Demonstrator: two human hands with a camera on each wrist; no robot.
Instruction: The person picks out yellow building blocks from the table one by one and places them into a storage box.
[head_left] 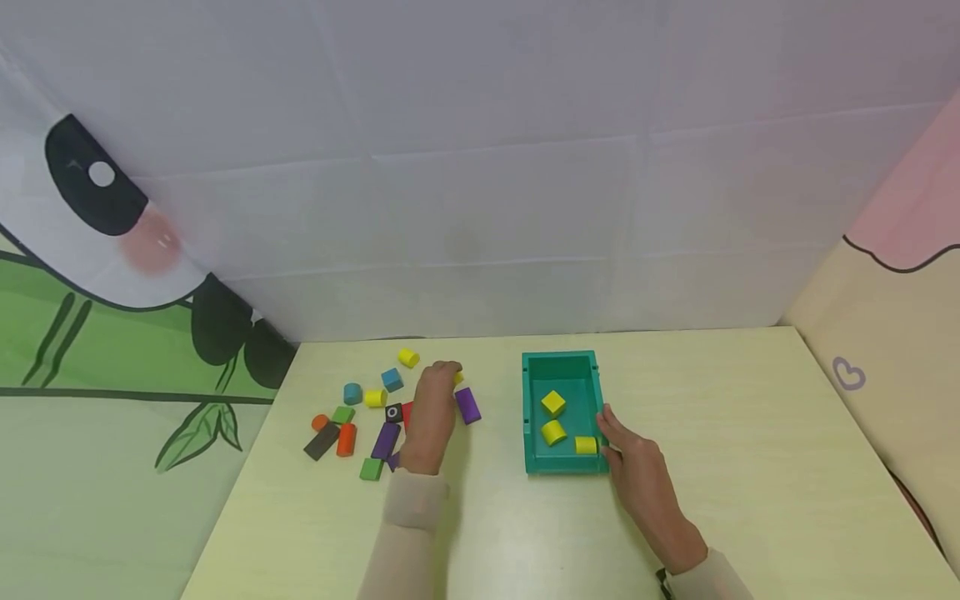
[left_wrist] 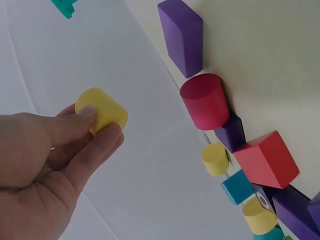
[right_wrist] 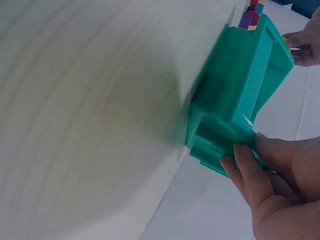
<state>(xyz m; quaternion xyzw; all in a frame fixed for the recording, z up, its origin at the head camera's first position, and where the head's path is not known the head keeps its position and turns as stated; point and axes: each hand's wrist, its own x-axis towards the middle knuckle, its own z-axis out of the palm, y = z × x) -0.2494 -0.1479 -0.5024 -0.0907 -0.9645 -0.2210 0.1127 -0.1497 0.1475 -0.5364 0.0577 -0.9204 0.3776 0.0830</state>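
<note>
The left hand point(head_left: 431, 421) pinched a yellow cylinder point(left_wrist: 104, 104) between thumb and fingers, raised above the desk point(head_left: 750, 458) near a purple block point(head_left: 468, 406) and other scattered coloured blocks. The right hand point(head_left: 647, 483) gripped the right side wall of a green bin point(head_left: 562, 467) — inside lay a yellow cube point(head_left: 553, 404) and two more yellow pieces point(head_left: 553, 432), all apart from one another.

Loose blocks point(head_left: 386, 440) lie on the table point(head_left: 750, 450) left of the tray point(head_left: 566, 469), three cylinders and cubes point(head_left: 553, 404) inside.
</note>
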